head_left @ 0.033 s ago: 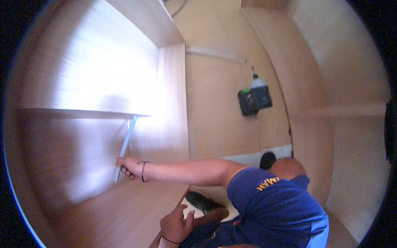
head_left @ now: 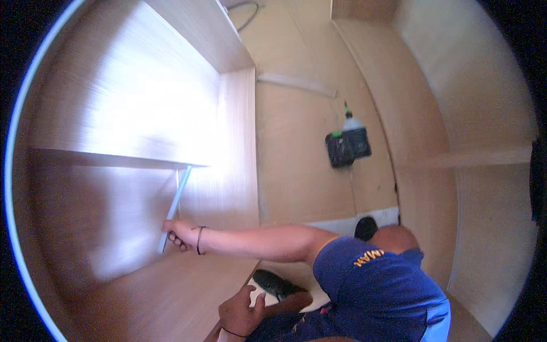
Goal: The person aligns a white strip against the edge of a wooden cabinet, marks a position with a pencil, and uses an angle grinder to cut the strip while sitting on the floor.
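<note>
My right hand [head_left: 181, 235] is closed around the lower part of a narrow, straight pale blue-grey strip [head_left: 180, 192]. The strip stands at a slant inside a wood-grain cabinet on the left, its upper end meeting the edge of a divider panel [head_left: 114, 159]. Whether it is a ruler or a trim piece cannot be made out. My left hand [head_left: 242, 312] is lower down, near the cabinet's edge, with thumb and index finger apart and nothing visible in it. A dark shoe [head_left: 278, 283] shows just beyond it.
On the wood-toned floor lie dark tools with green parts [head_left: 348, 145], seemingly cordless drills, slightly blurred. A pale flat strip [head_left: 296, 84] and a dark cable [head_left: 248, 16] lie farther off. Another wood-grain cabinet [head_left: 424, 114] lines the right side. Glare brightens the left cabinet's back.
The surroundings have shifted slightly downward in the picture. My right hand still grips the strip at the divider, and my left hand keeps its pose.
</note>
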Demonstrator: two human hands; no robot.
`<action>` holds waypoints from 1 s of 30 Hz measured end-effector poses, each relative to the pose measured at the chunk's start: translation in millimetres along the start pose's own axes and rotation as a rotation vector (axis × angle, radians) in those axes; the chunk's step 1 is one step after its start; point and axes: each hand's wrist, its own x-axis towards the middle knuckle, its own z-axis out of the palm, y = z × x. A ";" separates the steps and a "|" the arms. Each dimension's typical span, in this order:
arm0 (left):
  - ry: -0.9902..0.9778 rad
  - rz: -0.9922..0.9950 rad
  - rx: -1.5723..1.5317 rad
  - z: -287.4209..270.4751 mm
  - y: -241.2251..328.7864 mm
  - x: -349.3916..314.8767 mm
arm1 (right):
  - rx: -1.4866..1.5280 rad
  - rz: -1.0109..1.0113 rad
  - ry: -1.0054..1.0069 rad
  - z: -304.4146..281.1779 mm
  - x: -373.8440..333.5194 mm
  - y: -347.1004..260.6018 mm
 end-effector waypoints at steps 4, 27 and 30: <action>-0.032 -0.003 0.117 -3.3 8.1 10.9 | 0.188 0.006 -0.002 -17.5 -20.1 -30.5; 1.012 0.205 -0.461 -271.5 45.1 -191.2 | 0.257 -0.346 0.362 82.8 -355.4 -78.2; 1.012 0.084 -0.356 -310.6 -4.1 -152.8 | 0.173 -0.319 0.447 145.7 -409.4 -93.8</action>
